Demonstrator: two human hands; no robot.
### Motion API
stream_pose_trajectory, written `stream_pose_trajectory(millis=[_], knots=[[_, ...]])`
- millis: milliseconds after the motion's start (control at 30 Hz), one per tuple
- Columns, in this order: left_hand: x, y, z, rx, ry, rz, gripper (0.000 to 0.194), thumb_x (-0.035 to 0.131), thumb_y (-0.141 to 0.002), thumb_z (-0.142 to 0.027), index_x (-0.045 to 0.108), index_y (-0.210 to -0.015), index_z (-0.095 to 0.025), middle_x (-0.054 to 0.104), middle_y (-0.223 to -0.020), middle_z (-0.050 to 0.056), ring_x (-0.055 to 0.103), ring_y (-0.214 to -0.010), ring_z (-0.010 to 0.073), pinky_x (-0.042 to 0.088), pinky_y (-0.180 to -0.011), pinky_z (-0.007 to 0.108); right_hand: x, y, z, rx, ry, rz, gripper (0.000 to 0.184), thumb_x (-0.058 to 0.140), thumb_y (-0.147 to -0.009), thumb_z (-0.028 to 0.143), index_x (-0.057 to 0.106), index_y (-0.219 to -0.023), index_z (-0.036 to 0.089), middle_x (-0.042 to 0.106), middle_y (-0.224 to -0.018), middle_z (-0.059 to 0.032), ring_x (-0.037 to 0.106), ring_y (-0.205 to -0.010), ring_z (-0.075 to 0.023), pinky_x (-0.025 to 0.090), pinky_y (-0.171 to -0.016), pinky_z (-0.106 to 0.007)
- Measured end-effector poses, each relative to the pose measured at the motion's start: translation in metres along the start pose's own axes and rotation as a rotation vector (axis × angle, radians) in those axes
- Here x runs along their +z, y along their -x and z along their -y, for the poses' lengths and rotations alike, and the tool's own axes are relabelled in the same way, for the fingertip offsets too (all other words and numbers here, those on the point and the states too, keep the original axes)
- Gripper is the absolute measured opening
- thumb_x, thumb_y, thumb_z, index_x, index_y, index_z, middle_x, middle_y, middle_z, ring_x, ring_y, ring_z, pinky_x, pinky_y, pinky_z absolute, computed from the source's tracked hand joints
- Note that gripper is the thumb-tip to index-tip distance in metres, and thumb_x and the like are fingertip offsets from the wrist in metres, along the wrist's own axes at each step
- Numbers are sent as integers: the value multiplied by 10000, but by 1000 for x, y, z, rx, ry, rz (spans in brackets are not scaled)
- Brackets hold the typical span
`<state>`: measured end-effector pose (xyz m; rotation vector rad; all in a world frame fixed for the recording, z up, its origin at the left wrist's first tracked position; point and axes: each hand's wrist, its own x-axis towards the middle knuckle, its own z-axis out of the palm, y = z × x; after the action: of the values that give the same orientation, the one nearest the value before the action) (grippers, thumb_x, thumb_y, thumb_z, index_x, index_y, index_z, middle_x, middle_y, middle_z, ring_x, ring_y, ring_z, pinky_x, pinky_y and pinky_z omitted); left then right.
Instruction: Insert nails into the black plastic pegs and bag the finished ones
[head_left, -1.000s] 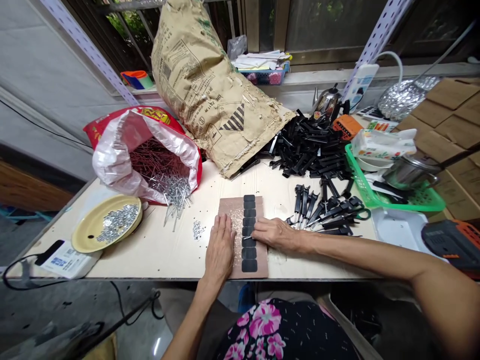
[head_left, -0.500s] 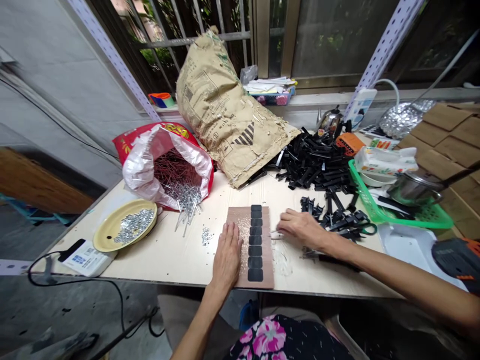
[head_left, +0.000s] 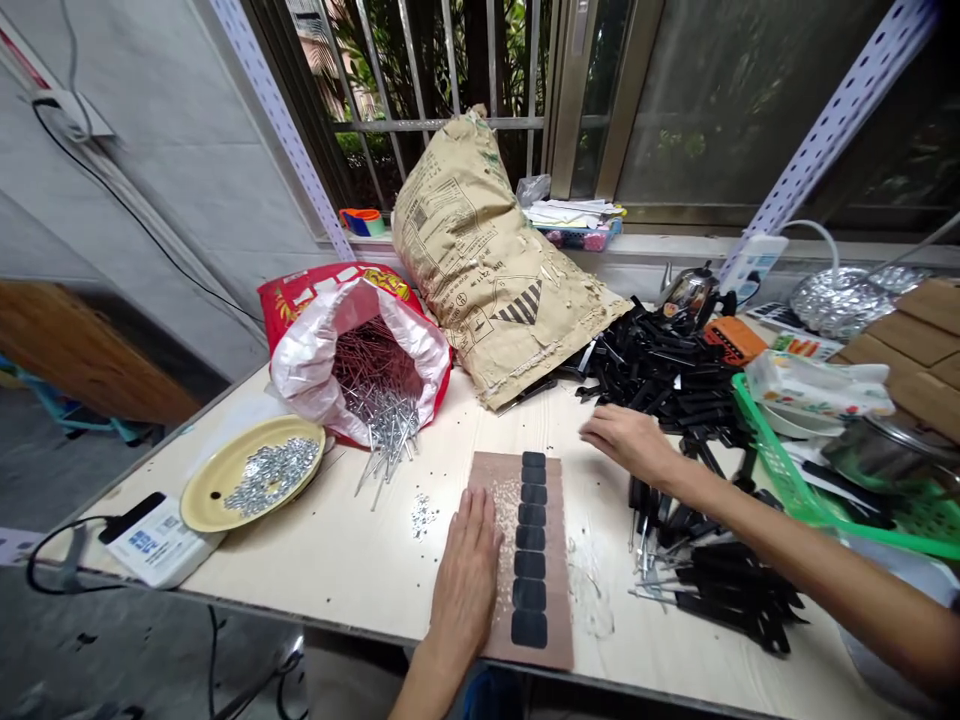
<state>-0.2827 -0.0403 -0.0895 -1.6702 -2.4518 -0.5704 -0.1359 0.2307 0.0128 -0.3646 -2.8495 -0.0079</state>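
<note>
My left hand (head_left: 466, 575) lies flat, fingers stretched, along the left side of a brown board (head_left: 555, 590). A column of several black rounded pads (head_left: 530, 538) runs down this board, with pale specks beside it. My right hand (head_left: 630, 442) is over the table beyond the board's far right corner, near a heap of black plastic parts (head_left: 667, 365). Its fingers reach loosely to the left, and nothing shows in them. Under my right forearm lie black handles with metal rods (head_left: 739, 590), partly hidden by the arm.
A red and white sack (head_left: 300, 365) spills metal rods (head_left: 390, 425). Left of it are a yellow plate (head_left: 199, 490) of small silvery pieces and a white device (head_left: 154, 540). A torn paper sack (head_left: 480, 260) leans behind. A green basket (head_left: 772, 440) holds a pot at right.
My right hand has moved from beside the board's right edge to beyond its far corner, nearer the black heap. The camera view has shifted. My left hand stays on the board.
</note>
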Motion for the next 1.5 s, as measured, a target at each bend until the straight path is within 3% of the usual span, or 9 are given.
stream_pose_trajectory(millis=[200,300,400,533,700,867,1000,1233,1500], knots=[[2,3,-3,-26,40,10,585,301,-954,-213,52,-1483,-242,309,-1497,96,248,-1383,239,366,-1070,482,75,-102,10,-199,154,8,193,447,-921,138,632,-953,185,621,-931,-70,475,-884,-199,323,-673,-294],[-12,3,-5,-19,78,15,558,313,-949,-225,131,-1477,-238,327,-1491,96,285,-1372,251,411,-1038,481,93,-119,10,-289,160,16,183,466,-892,101,636,-930,158,614,-968,-99,468,-905,-217,332,-719,-320],[-40,-4,8,-106,114,-78,453,313,-946,-252,365,-1396,-233,439,-1409,112,409,-1298,258,459,-988,474,99,-114,4,-322,139,20,181,465,-880,96,637,-842,137,618,-930,-123,481,-871,-230,346,-722,-342],[-76,-18,54,-337,7,-258,308,396,-922,-301,627,-1083,-176,612,-1021,124,565,-955,266,511,-819,447,93,-93,-3,-320,-68,-86,202,419,-922,163,619,-950,159,629,-1051,-122,514,-987,-237,399,-810,-366],[-80,-31,93,-386,-101,-176,259,428,-904,-277,655,-960,-166,623,-869,99,516,-832,258,475,-740,392,63,-71,7,27,-457,-358,220,385,-953,301,547,-1053,190,647,-977,-88,600,-876,-194,467,-779,-328],[-73,-51,88,-435,-178,-84,276,417,-901,-266,673,-941,-172,634,-877,104,516,-860,266,446,-730,376,36,-57,19,236,-630,-350,253,404,-938,362,555,-1055,195,645,-836,-39,627,-684,-154,483,-647,-276],[-77,-65,83,-504,-144,24,271,437,-891,-276,689,-886,-174,645,-889,107,534,-870,260,431,-696,349,27,-39,29,202,-625,-314,261,441,-918,344,602,-1068,202,660,-941,-61,633,-800,-174,492,-723,-297],[-76,-47,78,-373,-4,108,227,478,-882,-276,686,-928,-197,639,-872,60,547,-882,213,418,-751,308,22,-2,55,114,-688,-241,244,445,-924,267,635,-1058,193,629,-910,-73,604,-820,-170,486,-724,-297],[-68,-42,56,-256,-212,213,282,410,-906,-211,677,-821,-184,585,-863,93,491,-887,236,394,-724,330,20,6,71,93,-767,-223,241,455,-923,226,635,-1079,191,606,-898,-65,593,-811,-160,485,-717,-292]])
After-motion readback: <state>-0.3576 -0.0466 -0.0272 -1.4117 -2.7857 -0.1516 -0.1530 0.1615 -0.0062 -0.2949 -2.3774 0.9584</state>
